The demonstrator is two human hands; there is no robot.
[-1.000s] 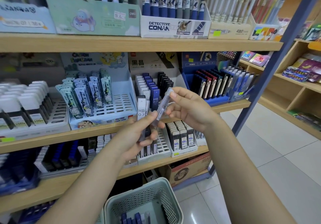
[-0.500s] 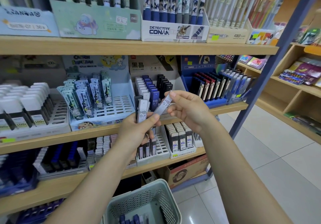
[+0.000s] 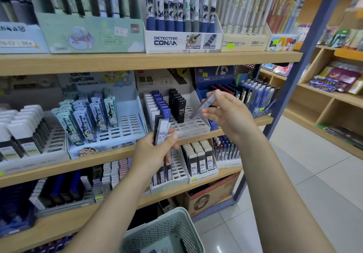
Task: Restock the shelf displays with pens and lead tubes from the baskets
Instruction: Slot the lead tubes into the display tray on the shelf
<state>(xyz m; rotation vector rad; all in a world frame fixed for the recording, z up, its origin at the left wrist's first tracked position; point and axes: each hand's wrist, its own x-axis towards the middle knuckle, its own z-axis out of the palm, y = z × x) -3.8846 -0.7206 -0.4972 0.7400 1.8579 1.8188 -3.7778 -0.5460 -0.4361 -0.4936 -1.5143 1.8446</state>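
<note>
Low beneath both hands sits the basket [image 3: 167, 231] of stock, left hand [image 3: 155, 152] curled around spare lead tubes [image 3: 162, 133] as a reserve, right hand [image 3: 227, 113] pinching one tilted tube [image 3: 204, 105] (label out), just short of the slotted display tray [image 3: 188, 124] beyond its fingertips.

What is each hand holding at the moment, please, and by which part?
The right hand pinches one lead tube near its lower end. The left hand grips a bunch of lead tubes around their middle.
</note>
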